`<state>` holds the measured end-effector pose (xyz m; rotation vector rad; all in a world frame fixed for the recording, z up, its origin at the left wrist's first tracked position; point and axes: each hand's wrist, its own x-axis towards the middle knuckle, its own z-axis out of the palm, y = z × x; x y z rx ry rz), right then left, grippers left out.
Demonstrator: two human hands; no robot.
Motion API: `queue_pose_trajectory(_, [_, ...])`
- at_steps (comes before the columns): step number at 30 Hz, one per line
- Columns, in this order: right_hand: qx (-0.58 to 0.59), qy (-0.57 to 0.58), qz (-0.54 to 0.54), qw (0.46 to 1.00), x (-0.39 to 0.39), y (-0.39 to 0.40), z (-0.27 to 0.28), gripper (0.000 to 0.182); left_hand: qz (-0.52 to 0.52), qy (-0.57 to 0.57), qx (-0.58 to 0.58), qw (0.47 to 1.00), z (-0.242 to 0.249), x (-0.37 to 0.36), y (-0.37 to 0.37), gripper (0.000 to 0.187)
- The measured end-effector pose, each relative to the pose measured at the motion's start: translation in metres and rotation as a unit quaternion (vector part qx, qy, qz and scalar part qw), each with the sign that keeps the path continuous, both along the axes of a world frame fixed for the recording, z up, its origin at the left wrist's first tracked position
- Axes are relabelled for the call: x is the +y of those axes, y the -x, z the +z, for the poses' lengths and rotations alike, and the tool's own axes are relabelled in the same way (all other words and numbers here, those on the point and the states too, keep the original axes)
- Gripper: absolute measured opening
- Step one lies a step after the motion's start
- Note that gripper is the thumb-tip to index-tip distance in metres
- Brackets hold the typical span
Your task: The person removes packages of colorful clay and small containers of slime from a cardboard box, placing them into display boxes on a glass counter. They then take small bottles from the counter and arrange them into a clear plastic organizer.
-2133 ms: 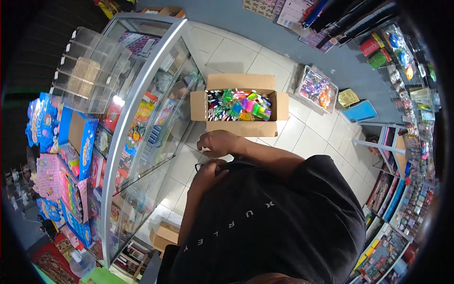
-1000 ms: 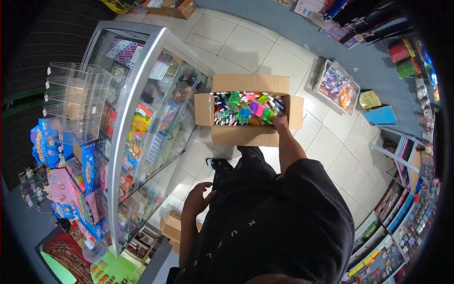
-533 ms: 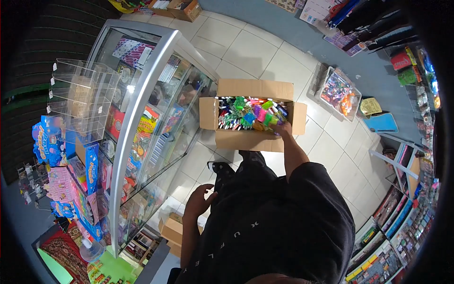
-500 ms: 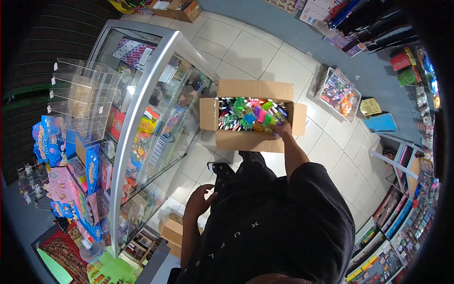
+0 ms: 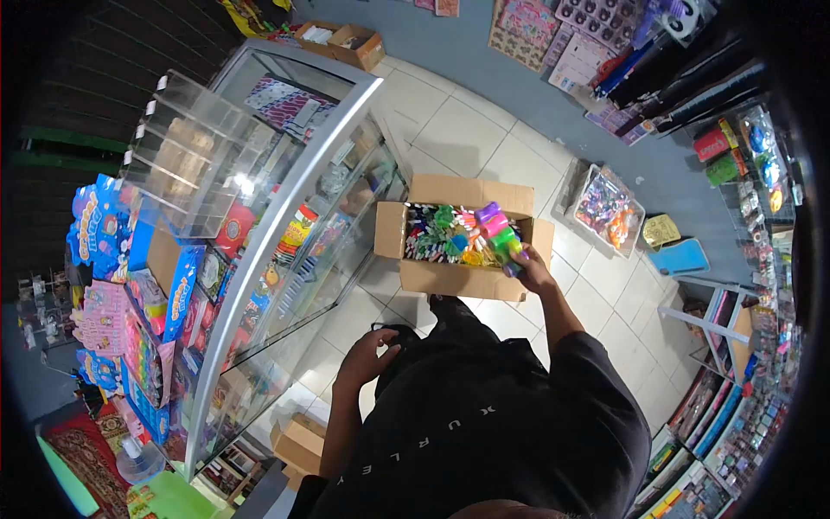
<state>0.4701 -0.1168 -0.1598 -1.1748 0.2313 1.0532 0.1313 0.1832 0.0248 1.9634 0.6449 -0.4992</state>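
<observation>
My right hand [image 5: 536,269] is closed around the lower end of a multicoloured stack of rounded pieces [image 5: 499,228], in purple, pink, orange and green. I cannot make out exactly what the pieces are. The stack is tilted over the right part of an open cardboard box [image 5: 458,279]. Inside the box lie many pens and markers [image 5: 430,246], with green, blue and yellow small items among them. My left hand [image 5: 370,355] hangs beside my body, fingers loosely curved and apart, with nothing in it.
A glass display case [image 5: 285,259] with a metal frame stands to the left, topped by a clear acrylic rack [image 5: 194,156]. Right of the box, a white basket [image 5: 605,212] of small packets sits on the tiled floor. Stocked shelves [image 5: 726,415] line the right side.
My right hand has risen out of the box with the multicoloured stack, which now shows more fully. My left hand stays by my side. The view has shifted slightly.
</observation>
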Motion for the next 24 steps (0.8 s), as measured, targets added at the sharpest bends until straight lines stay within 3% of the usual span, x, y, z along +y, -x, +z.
queue_pose_trajectory(1, [0.041, -0.089, -0.008, 0.995, 0.003, 0.004, 0.033, 0.050, 0.000, 0.005, -0.010, 1.000, -0.002, 0.004, 0.000, 0.044])
queue_pose_trajectory(2, [0.033, -0.176, 0.098, 0.979, 0.006, 0.003, 0.050, 0.064, 0.000, 0.011, -0.021, 1.000, -0.006, 0.007, 0.002, 0.045])
queue_pose_trajectory(7, [-0.127, -0.200, 0.268, 0.934, 0.066, 0.022, 0.074, 0.079, 0.009, 0.024, -0.086, 0.996, 0.011, 0.022, 0.004, 0.049])
queue_pose_trajectory(10, [-0.019, -0.251, 0.239, 0.938, 0.122, 0.054, 0.107, 0.083, 0.024, 0.009, -0.146, 0.989, 0.021, 0.033, 0.012, 0.049])
queue_pose_trajectory(15, [-0.124, -0.204, 0.366, 0.899, 0.203, 0.105, 0.134, 0.081, 0.152, 0.072, -0.302, 0.938, 0.021, 0.047, 0.039, 0.058])
queue_pose_trajectory(16, [-0.179, -0.180, 0.393, 0.884, 0.220, 0.125, 0.159, 0.081, 0.194, 0.102, -0.339, 0.915, 0.010, 0.049, 0.047, 0.061])
queue_pose_trajectory(18, [-0.210, -0.196, 0.542, 0.790, 0.256, 0.151, 0.170, 0.091, 0.250, 0.223, -0.354, 0.873, 0.024, 0.054, 0.059, 0.060])
queue_pose_trajectory(19, [-0.286, -0.166, 0.567, 0.754, 0.272, 0.173, 0.198, 0.095, 0.286, 0.199, -0.374, 0.859, 0.029, 0.054, 0.067, 0.059])
queue_pose_trajectory(21, [-0.323, -0.228, 0.573, 0.718, 0.288, 0.218, 0.214, 0.106, 0.347, 0.139, -0.411, 0.831, 0.027, 0.052, 0.082, 0.054])
queue_pose_trajectory(24, [-0.414, -0.053, 0.645, 0.640, 0.311, 0.266, 0.219, 0.115, 0.377, 0.066, -0.404, 0.830, 0.017, 0.065, 0.125, 0.050])
